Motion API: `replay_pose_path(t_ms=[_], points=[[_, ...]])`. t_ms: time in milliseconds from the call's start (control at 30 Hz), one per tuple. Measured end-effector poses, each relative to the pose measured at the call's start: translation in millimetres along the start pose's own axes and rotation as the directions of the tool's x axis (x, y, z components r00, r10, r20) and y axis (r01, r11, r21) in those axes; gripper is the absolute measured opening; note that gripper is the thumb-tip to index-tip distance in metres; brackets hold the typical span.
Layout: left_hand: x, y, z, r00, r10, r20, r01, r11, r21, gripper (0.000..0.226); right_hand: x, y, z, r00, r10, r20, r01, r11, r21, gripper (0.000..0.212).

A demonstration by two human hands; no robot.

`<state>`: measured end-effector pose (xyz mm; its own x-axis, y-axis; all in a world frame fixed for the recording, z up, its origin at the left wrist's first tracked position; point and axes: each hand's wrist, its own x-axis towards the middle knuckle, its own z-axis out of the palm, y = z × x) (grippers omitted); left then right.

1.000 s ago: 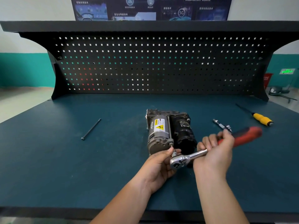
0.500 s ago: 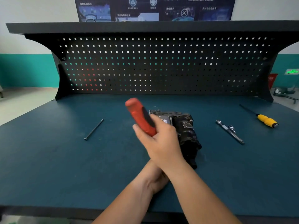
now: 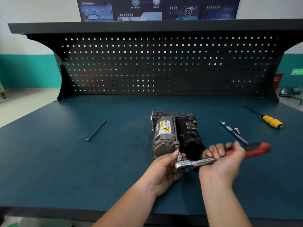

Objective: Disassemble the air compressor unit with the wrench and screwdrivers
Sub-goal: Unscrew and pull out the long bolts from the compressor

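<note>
Ratchet wrench [image 3: 213,158] set to the near end of one air compressor unit [image 3: 173,133] mid-tabletop [image 3: 49,169].

Behind, a black pegboard [image 3: 164,66] under a wall poster [image 3: 157,9] with a legible "5G" among otherwise unreadable script. On the dark teal tabletop, the compressor lying lengthwise: grey metal cylinder on its left, black ribbed housing on its right, with a yellow-and-white label reading "WARNING" beside a triangle symbol; smaller print illegible. Right hand [image 3: 223,163] wrapped closed around the wrench's red grip, chrome head pointing left. Left hand [image 3: 164,169] curled about that head and its socket, thumb against the compressor's near end. One yellow-handled screwdriver [image 3: 272,122] far right, one slim metal extension bar [image 3: 232,131] near it, one long black bolt [image 3: 96,130] well apart to the left.
</note>
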<state>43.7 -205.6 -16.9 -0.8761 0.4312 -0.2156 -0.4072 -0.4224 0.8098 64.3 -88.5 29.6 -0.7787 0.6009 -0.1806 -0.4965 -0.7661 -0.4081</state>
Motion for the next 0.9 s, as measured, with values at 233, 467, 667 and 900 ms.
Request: replay_pose_path(t_ms=[233,467,667,900], points=[[2.8,0.4,-0.1,0.999,-0.032,0.024,0.033,0.999,-0.012,0.016,-17.6,15.2,32.0,0.830,-0.160,0.534,0.371,0.874,-0.314,0.008],[0.0,-0.9,-4.2,0.999,0.045,0.031,-0.047,0.997,0.060,0.014,-31.9,34.9,49.3,0.469,0.152,0.870,0.738,0.474,-0.481,0.025],[1.3,0.0,-6.2,0.997,0.082,0.011,-0.082,0.993,0.083,0.024,-34.0,30.1,45.0,0.647,-0.026,0.762,0.594,0.644,-0.482,0.016],[6.0,-1.8,-2.2,0.999,0.047,0.017,-0.047,0.999,-0.017,0.018,5.6,-0.5,13.1,0.996,-0.046,0.081,0.055,0.993,-0.105,0.032]])
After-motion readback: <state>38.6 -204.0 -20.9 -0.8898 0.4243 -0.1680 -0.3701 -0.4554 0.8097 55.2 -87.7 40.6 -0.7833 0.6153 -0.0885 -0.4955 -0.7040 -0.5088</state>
